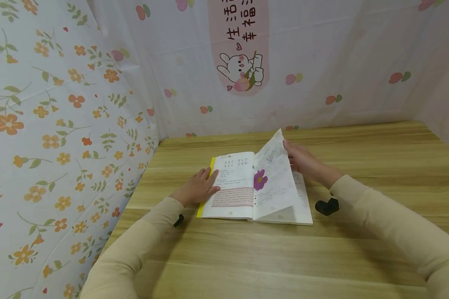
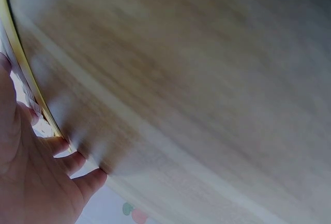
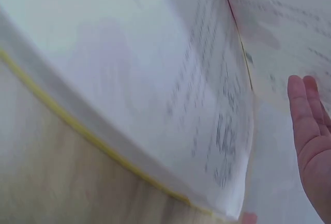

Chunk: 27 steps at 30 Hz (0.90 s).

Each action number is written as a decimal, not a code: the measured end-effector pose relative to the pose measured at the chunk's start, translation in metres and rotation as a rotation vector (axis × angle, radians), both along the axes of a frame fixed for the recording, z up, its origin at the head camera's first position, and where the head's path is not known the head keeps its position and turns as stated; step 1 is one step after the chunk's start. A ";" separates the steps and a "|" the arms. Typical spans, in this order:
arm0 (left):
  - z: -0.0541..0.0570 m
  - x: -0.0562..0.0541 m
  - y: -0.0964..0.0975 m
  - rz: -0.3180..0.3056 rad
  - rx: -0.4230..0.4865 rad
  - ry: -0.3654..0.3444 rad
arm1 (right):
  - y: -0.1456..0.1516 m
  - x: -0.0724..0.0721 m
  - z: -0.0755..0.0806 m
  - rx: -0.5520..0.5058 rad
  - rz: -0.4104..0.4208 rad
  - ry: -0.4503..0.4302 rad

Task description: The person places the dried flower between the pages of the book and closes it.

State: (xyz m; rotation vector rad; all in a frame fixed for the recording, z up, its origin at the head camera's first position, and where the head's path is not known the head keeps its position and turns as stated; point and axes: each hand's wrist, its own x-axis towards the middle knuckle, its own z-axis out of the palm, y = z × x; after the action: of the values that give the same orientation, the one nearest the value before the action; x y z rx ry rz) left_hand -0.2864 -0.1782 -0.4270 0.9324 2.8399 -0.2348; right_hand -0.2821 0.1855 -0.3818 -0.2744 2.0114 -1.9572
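An open book (image 1: 230,214) with a yellow cover edge lies on the wooden table, its left page printed with text and a pink box. My left hand (image 1: 200,187) rests on the left margin, fingers spread and fairly straight; in the left wrist view its fingertips reach the table beside the yellow edge. A single page (image 1: 275,182) with a purple flower stands raised from the right half, tilted toward the spine. My right hand (image 1: 303,160) is at this page's outer upper edge. The right wrist view shows its fingers (image 3: 302,105) straight and together beside the page.
The wooden table (image 1: 217,257) runs up to a white patterned cloth (image 1: 314,62) with a rabbit picture at the back. A floral cloth (image 1: 56,158) hangs along the left side. A black wrist device (image 1: 327,206) shows under the right sleeve.
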 end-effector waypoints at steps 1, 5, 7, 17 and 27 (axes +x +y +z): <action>0.000 0.000 0.000 0.000 0.000 -0.001 | -0.003 0.001 0.000 -0.029 0.021 0.002; 0.001 0.000 0.001 -0.002 -0.003 -0.003 | -0.014 0.007 -0.003 -0.087 0.101 0.013; 0.001 0.000 0.001 -0.004 -0.003 -0.002 | -0.019 0.010 -0.004 -0.069 0.133 0.019; 0.003 0.002 0.002 0.009 0.003 -0.024 | -0.044 0.026 -0.017 0.095 0.226 0.160; 0.006 0.003 0.001 0.008 0.004 -0.028 | -0.068 0.039 -0.021 0.465 0.293 0.423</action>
State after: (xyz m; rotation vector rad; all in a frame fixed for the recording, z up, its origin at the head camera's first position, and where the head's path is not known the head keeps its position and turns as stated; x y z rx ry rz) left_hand -0.2839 -0.1772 -0.4213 0.9172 2.8192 -0.2137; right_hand -0.2429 0.1173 -0.4029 -0.8649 2.4407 -1.2850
